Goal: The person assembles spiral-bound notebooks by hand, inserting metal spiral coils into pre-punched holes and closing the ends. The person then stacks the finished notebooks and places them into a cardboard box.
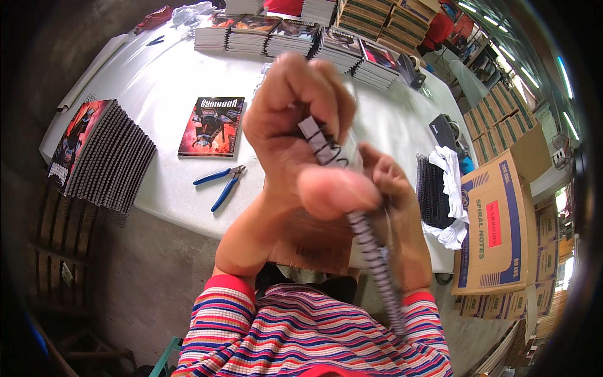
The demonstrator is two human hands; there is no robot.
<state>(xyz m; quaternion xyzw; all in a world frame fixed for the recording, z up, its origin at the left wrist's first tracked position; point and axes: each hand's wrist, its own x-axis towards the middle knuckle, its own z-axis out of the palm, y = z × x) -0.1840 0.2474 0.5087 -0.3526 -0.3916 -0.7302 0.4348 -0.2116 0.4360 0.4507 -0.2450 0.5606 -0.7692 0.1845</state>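
Raised close in front of me is a spiral notebook [375,261], turned so its coiled spine faces up. My left hand [295,119] wraps round its far end, with the thumb laid across the spine. Pale page edges and dark coil loops show between thumb and fingers. My right hand [391,179] is at the notebook's right side, fingers curled against it and slightly blurred; its fingertips are partly hidden. On the white table lie blue-handled cutting pliers [221,183], jaws apart, beside a single notebook [212,127] with a red and black cover.
A row of spiral notebooks [113,151] stands at the left table edge. More notebook stacks [292,39] line the far side. At right are black plastic coils [433,191] with white cloth [451,213], a black box [445,131] and a large open carton [496,220].
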